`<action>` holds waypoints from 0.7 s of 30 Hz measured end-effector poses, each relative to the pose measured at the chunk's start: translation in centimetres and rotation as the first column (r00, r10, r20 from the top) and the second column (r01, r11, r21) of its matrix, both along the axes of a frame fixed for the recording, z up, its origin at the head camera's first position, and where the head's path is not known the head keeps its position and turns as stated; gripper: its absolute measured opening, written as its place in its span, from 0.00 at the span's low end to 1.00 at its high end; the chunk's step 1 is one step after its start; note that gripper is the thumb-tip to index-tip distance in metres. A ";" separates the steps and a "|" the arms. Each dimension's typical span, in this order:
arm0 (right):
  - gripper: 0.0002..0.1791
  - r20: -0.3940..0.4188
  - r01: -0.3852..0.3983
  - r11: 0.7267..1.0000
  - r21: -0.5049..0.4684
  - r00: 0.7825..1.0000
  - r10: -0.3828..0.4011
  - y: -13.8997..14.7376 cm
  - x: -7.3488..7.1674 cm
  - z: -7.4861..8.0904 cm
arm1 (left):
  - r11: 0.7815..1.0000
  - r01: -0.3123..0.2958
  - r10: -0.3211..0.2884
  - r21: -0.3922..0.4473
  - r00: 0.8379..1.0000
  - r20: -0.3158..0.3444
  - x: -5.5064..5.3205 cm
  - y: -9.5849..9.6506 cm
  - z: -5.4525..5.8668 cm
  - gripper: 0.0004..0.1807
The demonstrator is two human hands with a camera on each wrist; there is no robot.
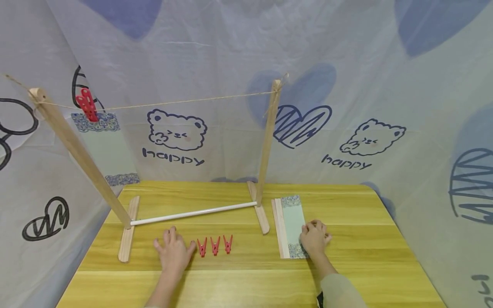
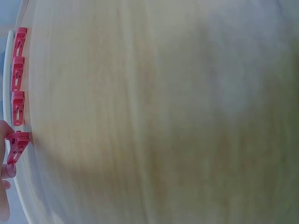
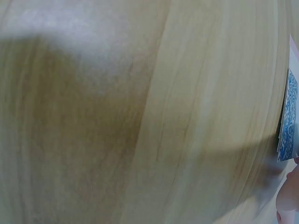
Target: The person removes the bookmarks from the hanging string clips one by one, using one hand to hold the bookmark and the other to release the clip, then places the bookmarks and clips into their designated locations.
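My left hand [image 1: 173, 252] is over the table at the left, beside a row of three red clothespins [image 1: 215, 246]. In the left wrist view, its fingers pinch another red clothespin [image 2: 18, 142] by the handles; the hand hides that one in the head view. My right hand [image 1: 316, 239] is at the right edge of a pale green strip [image 1: 294, 224] with blue patterned ends. Its bent fingers grip that edge, covering the lower right part. In the right wrist view, the patterned end [image 3: 290, 116] shows above the fingers [image 3: 287, 193].
A wooden post [image 1: 81, 158] and a second post [image 1: 268, 145] hold up a string [image 1: 185, 101], with a white rod [image 1: 192, 213] low between them. Red clothespins [image 1: 87, 105] hold a similar strip [image 1: 108, 147] at the left. Pale flat wooden pieces [image 1: 280, 229] lie beside the green strip.
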State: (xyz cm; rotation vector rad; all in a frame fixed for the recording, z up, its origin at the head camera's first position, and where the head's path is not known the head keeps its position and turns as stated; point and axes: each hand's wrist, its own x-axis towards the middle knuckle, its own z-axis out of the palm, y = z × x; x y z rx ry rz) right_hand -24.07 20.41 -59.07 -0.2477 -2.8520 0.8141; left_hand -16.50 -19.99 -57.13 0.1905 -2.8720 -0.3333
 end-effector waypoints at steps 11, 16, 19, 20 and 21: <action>0.18 0.011 0.011 0.999 0.052 1.000 -0.011 0.0 0.0 -0.6 | 1.000 0.005 -0.005 -0.005 1.000 0.008 0.1 0.2 -0.5 0.31; 0.17 0.022 0.006 0.997 0.079 1.000 -0.008 0.1 0.1 -0.6 | 1.000 0.005 -0.005 -0.003 1.000 0.007 0.0 0.2 -0.8 0.31; 0.18 0.020 0.005 0.995 0.098 1.000 -0.007 0.0 0.1 -0.6 | 1.000 0.004 -0.004 -0.005 1.000 -0.001 0.0 0.2 -0.9 0.31; 0.18 0.019 0.005 0.994 0.105 1.000 -0.007 0.0 0.1 -0.6 | 1.000 0.004 -0.004 -0.007 1.000 -0.004 0.0 0.2 -1.0 0.31; 0.18 0.017 0.004 0.994 0.112 1.000 -0.006 0.0 0.1 -0.6 | 1.000 0.003 -0.003 -0.007 1.000 -0.006 0.0 0.2 -1.0 0.31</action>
